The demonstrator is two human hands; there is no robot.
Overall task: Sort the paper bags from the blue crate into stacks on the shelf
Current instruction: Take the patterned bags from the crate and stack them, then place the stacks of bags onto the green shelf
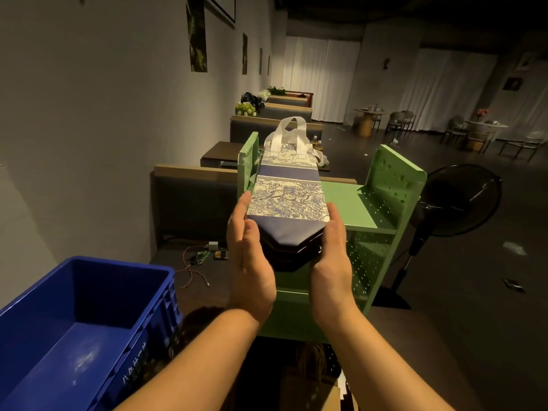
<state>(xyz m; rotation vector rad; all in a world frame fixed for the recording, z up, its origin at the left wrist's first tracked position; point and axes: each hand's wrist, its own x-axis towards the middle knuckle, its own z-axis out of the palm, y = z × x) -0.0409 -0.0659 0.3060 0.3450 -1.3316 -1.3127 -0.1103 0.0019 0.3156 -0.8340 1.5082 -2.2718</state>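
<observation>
Head view: two hands steady one stack of bags over the green shelf (350, 203).
The left hand (250, 262) and right hand (332, 259) press straight fingers against either side of the stack of bags (289, 197), above the shelf's top board. One blue crate (89, 315) sits left of the shelf.

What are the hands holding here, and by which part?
A stack of folded patterned bags, held between left hand and right hand at its near bottom end, one palm on each side.

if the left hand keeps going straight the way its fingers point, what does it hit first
Probably the shelf's left side panel: the left hand, pressed along the bags, points forward at it. Depth is unclear.
</observation>
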